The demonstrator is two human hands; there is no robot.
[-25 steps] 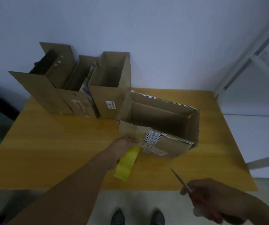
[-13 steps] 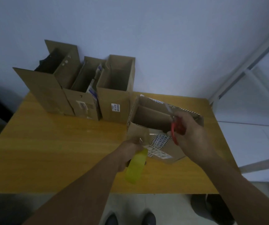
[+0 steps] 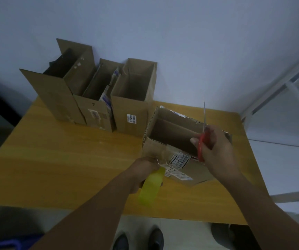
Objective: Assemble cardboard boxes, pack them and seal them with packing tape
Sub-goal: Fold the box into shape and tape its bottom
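While left hand (image 3: 142, 171) grips yellow tape roll (image 3: 149, 191), right hand (image 3: 218, 152) holds red scissors (image 3: 203, 141) over box (image 3: 153, 147)

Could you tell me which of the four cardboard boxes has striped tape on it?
The low, wide box at the front right; the three tall boxes lined up along the wall show none.

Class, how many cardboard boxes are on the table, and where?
4. Three stand in a row by the wall: left box, middle box, right box. The fourth box sits nearer, to their right.
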